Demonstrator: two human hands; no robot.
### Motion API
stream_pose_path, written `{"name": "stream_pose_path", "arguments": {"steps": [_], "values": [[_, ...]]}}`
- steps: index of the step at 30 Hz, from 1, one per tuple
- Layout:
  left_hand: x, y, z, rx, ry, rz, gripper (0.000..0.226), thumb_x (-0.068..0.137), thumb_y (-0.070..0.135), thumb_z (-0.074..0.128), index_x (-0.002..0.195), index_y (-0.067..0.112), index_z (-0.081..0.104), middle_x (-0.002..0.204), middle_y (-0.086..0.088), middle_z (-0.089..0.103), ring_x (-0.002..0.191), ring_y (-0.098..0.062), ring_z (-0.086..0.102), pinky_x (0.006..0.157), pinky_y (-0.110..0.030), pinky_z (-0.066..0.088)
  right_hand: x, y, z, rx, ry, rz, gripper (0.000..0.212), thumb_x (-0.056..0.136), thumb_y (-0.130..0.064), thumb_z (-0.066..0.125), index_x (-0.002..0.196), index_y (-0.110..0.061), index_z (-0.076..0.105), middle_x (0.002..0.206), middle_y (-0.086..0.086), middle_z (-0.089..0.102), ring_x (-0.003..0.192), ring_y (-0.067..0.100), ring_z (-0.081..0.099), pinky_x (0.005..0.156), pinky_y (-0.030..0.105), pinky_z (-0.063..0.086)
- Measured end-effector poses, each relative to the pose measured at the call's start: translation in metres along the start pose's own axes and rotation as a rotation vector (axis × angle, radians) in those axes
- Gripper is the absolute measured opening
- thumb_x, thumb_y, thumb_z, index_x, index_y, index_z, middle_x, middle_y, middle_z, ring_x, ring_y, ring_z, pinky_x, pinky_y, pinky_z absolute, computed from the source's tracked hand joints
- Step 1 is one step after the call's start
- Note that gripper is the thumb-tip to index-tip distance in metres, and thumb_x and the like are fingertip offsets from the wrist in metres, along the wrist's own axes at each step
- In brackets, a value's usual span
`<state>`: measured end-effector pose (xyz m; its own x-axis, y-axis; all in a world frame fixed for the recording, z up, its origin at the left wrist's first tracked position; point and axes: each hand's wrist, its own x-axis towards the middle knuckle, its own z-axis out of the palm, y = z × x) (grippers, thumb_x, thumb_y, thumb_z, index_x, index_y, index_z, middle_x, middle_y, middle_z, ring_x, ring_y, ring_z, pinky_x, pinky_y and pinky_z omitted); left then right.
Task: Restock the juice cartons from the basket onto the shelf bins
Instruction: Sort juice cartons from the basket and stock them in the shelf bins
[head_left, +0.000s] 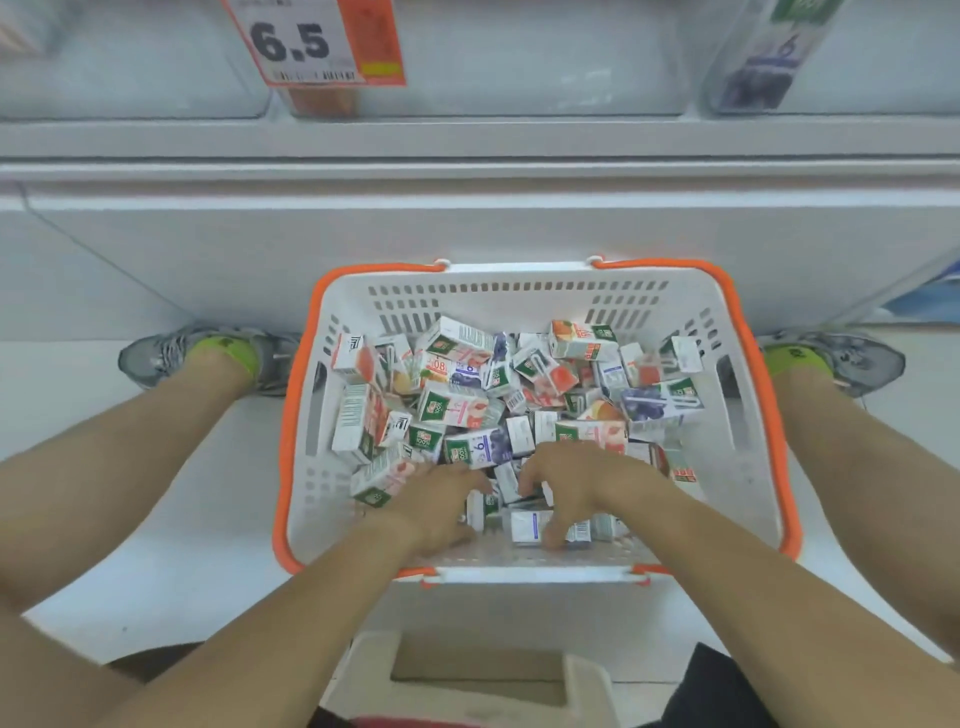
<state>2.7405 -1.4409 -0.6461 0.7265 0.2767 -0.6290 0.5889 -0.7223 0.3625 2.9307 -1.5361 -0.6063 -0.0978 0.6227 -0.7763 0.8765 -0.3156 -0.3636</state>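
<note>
Below shelf bins (467, 57), both hands (441, 504) dig among basket (748, 467) cartons (467, 405).

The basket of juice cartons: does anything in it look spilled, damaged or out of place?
Nothing looks spilled or damaged. The juice cartons lie jumbled at all angles in the basket, flavours mixed, none upright. Both hands are digging among them near the front wall.

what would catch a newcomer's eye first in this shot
The white basket with its orange rim sits on the floor at centre, heaped with small juice cartons lying every way. Both hands reach into its near end, the left hand and right hand with fingers curled among the cartons. Above, on the shelf edge, hangs an orange price tag reading 6.5.
</note>
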Motion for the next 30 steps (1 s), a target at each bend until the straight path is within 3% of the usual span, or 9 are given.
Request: {"name": "stream_pose_path", "arguments": {"steps": [7, 12, 14, 16, 19, 22, 24, 27, 30], "values": [[0.002, -0.002, -0.012, -0.096, 0.036, 0.029, 0.067, 0.071, 0.03, 0.083, 0.132, 0.026, 0.055, 0.128, 0.002, 0.06, 0.115, -0.019, 0.058, 0.099, -0.037, 0.048, -0.006, -0.006, 0.012, 0.0, 0.093, -0.035, 0.047, 0.068, -0.036, 0.08, 0.109, -0.017, 0.07, 0.091, -0.01, 0.053, 0.097, 0.018, 0.037, 0.085, 0.037, 0.034], [-0.016, -0.001, -0.039, -0.782, 0.297, -0.097, 0.045, 0.077, 0.018, 0.082, 0.118, 0.023, 0.065, 0.088, 0.006, 0.066, 0.067, -0.003, 0.067, 0.066, -0.017, 0.054, -0.004, 0.006, 0.018, 0.051, 0.193, -0.039, 0.043, 0.051, -0.044, 0.073, 0.081, -0.013, 0.076, 0.09, 0.01, 0.071, 0.091, 0.022, 0.057, 0.081, 0.038, 0.053], [-0.022, -0.003, -0.052, -1.069, 0.314, -0.119, 0.037, 0.083, 0.016, 0.078, 0.117, 0.026, 0.066, 0.091, -0.002, 0.071, 0.078, -0.018, 0.073, 0.074, -0.027, 0.06, -0.005, 0.004, 0.014, 0.1, 0.194, -0.035, 0.039, 0.05, -0.041, 0.073, 0.077, -0.012, 0.076, 0.076, 0.007, 0.069, 0.074, 0.025, 0.063, 0.063, 0.033, 0.055], [-0.027, -0.005, -0.061, -1.331, 0.289, -0.081, 0.037, 0.089, 0.013, 0.07, 0.123, 0.026, 0.063, 0.096, -0.009, 0.075, 0.086, -0.023, 0.073, 0.084, -0.039, 0.059, -0.01, 0.002, 0.006, 0.206, 0.221, -0.029, 0.039, 0.052, -0.037, 0.074, 0.079, -0.009, 0.075, 0.067, 0.009, 0.066, 0.058, 0.021, 0.054, 0.05, 0.03, 0.041], [-0.029, -0.008, -0.068, -1.648, 0.198, -0.034, 0.031, 0.097, 0.013, 0.054, 0.126, 0.021, 0.06, 0.1, -0.016, 0.067, 0.088, -0.024, 0.066, 0.081, -0.036, 0.056, -0.027, 0.003, -0.015, 0.408, 0.332, 0.021, 0.03, 0.057, -0.032, 0.08, 0.082, -0.014, 0.077, 0.061, 0.001, 0.068, 0.049, 0.011, 0.051, 0.048, 0.03, 0.043], [-0.029, -0.007, -0.071, -1.859, 0.177, -0.023, 0.013, 0.092, 0.025, 0.055, 0.095, 0.013, 0.056, 0.093, -0.012, 0.059, 0.086, -0.022, 0.058, 0.081, -0.035, 0.051, -0.041, 0.008, -0.037, 0.577, 0.433, 0.042, 0.023, 0.066, -0.021, 0.082, 0.088, -0.018, 0.074, 0.07, -0.004, 0.072, 0.061, 0.015, 0.069, 0.061, 0.03, 0.058], [-0.027, -0.004, -0.073, -1.982, 0.187, -0.014, 0.022, 0.089, 0.033, 0.06, 0.093, 0.014, 0.049, 0.095, -0.014, 0.057, 0.088, -0.024, 0.058, 0.079, -0.036, 0.051, -0.045, 0.014, -0.045, 0.728, 0.51, 0.031, 0.017, 0.071, -0.018, 0.081, 0.085, -0.016, 0.072, 0.085, 0.004, 0.076, 0.078, 0.021, 0.074, 0.075, 0.034, 0.061], [-0.025, 0.006, -0.077, -2.09, 0.151, -0.034, 0.045, 0.092, 0.049, 0.057, 0.123, 0.017, 0.051, 0.124, -0.021, 0.051, 0.11, -0.034, 0.054, 0.08, -0.039, 0.053, -0.048, 0.019, -0.051, 1.089, 0.538, -0.063, 0.014, 0.082, -0.008, 0.075, 0.077, -0.007, 0.061, 0.068, 0.003, 0.065, 0.063, 0.019, 0.061, 0.06, 0.031, 0.055], [-0.025, 0.014, -0.074, -2.07, 0.111, -0.029, 0.056, 0.094, 0.055, 0.052, 0.124, 0.008, 0.056, 0.135, -0.019, 0.051, 0.121, -0.038, 0.055, 0.089, -0.048, 0.054, -0.042, 0.019, -0.048, 1.438, 0.474, -0.141, 0.033, 0.068, -0.021, 0.077, 0.071, -0.012, 0.045, 0.072, 0.014, 0.051, 0.063, 0.023, 0.048, 0.053, 0.031, 0.043]]}}
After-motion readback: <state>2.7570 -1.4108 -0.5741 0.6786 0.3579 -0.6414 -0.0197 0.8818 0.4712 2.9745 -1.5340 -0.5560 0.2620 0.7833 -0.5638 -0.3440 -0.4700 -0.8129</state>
